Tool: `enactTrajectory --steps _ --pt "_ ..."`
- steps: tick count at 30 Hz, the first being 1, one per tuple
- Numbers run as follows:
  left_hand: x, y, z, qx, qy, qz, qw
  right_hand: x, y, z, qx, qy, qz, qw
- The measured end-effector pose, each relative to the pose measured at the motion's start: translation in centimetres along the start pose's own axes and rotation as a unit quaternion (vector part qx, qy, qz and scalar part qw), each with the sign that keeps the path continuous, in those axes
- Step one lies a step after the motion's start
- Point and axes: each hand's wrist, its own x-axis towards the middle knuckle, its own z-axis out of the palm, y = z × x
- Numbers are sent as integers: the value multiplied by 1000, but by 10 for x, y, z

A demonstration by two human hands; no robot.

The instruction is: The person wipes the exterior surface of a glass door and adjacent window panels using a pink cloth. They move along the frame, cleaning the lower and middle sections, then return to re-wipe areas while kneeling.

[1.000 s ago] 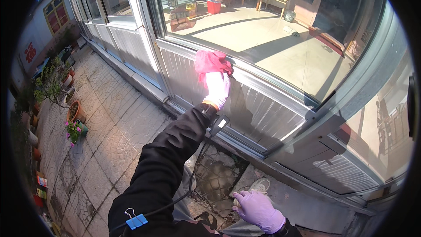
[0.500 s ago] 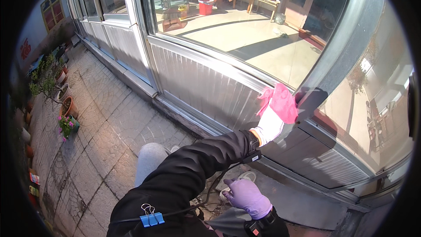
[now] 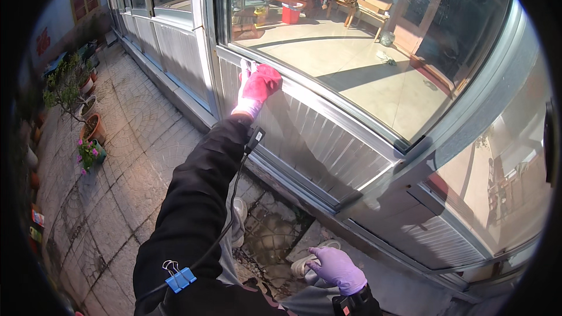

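Observation:
My left hand (image 3: 249, 106), in a pale glove, reaches far forward and presses a pink cloth (image 3: 263, 84) against the silvery frame rail (image 3: 333, 98) below a large window (image 3: 345, 41). The cloth covers much of the hand; a couple of fingertips stick out at the rail's left end. Ribbed metal panelling (image 3: 304, 134) lies just beneath. My right hand (image 3: 336, 270), in a purple glove, hangs low near my shoe with thumb and forefinger apart and nothing visible in it. Its other fingers are partly hidden.
A dark cable (image 3: 235, 190) runs along my left sleeve, with a blue binder clip (image 3: 180, 280) on it. Potted plants (image 3: 93, 129) line the paved yard (image 3: 134, 169) at left. A low ledge (image 3: 380, 257) borders the wall by my feet.
My left hand has moved with the pink cloth from the right end of the window's lower rail to its left end. My right hand stays in nearly the same place.

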Motion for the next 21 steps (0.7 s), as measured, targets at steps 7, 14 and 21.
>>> enactTrajectory --steps 7,14,21 --pt "-5 -61 23 -717 -64 -227 656 11 -6 4 24 45 -48 998" --pt "27 0 28 -714 208 -378 551 15 -3 11 -1 4 34 999" --pt "-64 130 28 -139 181 30 973 30 0 25 10 -10 57 998"
